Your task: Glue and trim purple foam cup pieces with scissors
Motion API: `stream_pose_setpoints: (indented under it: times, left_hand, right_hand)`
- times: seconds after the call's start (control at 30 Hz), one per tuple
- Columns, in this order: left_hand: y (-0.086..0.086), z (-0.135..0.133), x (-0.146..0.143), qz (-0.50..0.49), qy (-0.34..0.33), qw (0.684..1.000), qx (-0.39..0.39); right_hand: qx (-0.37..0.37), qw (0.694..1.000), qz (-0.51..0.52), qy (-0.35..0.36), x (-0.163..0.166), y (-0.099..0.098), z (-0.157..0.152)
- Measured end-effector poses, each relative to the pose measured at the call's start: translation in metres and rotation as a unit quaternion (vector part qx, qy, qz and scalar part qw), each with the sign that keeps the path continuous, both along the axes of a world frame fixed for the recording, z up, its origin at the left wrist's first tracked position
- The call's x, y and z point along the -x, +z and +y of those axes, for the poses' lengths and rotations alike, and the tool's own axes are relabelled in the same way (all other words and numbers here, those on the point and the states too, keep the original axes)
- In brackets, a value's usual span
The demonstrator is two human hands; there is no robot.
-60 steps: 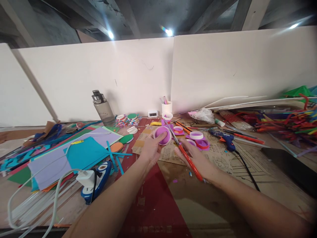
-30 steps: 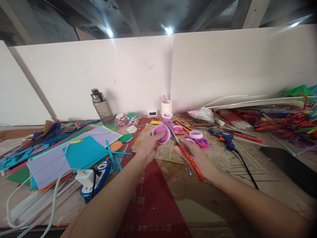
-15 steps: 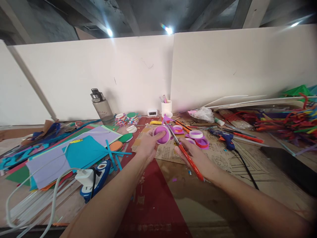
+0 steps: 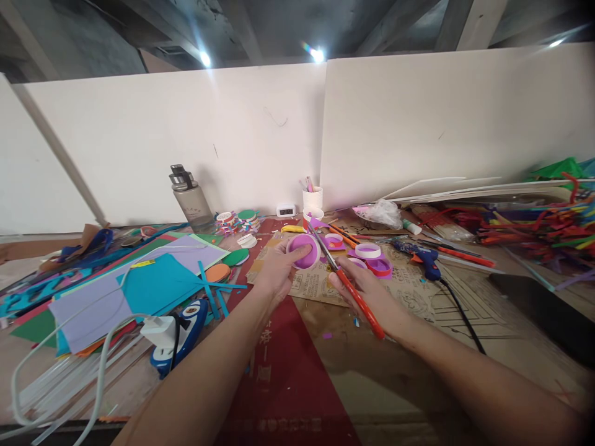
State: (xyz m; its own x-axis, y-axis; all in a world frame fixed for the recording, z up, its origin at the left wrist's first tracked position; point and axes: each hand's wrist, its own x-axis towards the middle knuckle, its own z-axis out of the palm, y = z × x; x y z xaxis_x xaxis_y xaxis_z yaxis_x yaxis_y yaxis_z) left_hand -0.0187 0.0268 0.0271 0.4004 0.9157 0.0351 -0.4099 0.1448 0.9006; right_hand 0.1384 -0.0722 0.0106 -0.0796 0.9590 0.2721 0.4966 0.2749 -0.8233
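Note:
Near the middle, my left hand (image 4: 277, 269) is closed on a round paper ring (image 4: 307, 253) with a white rim and a purple face, its thumb lying over the face. My right hand (image 4: 365, 291) grips red-handled scissors (image 4: 353, 294), seen nearly edge-on. Their metal blades point up and left, close along the ring's right edge, with a purple paper flap at the tip. I cannot tell whether the blades touch the ring. Just beyond my right hand lie a white ring (image 4: 367, 251) and a red-edged purple ring (image 4: 380, 267).
A blue glue gun (image 4: 430, 266) with a black cord lies right, above a dark flat object (image 4: 543, 313). Left are coloured sheets (image 4: 162, 282), a power strip (image 4: 193, 319) with white cables, and a bottle (image 4: 191, 201). A white cup (image 4: 312, 198) stands at the back.
Almost nothing differs. The ring and scissors stay in the same hands, with only a very slight shift of hands and view.

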Motion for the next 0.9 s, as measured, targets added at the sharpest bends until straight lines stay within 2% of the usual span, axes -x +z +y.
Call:
stream_pose_setpoints:
  times: [0.27,0.57,0.9]
  left_hand:
    - [0.0020,0.0017,0.0035,0.008,0.007,1.000,0.002]
    - [-0.0005,0.0053,0.0044,-0.015,0.031,0.999,0.019]
    - [-0.0045,0.0022,0.0008,-0.001,0.022,1.000,-0.004]
  right_hand:
    - [0.030,1.000,0.002,0.001,-0.0004,0.0036,-0.0031]
    - [0.059,0.997,0.052,0.011,-0.0004,-0.0048,-0.0017]
    - [0.005,1.000,-0.015,0.002,-0.0007,0.0009,0.0009]
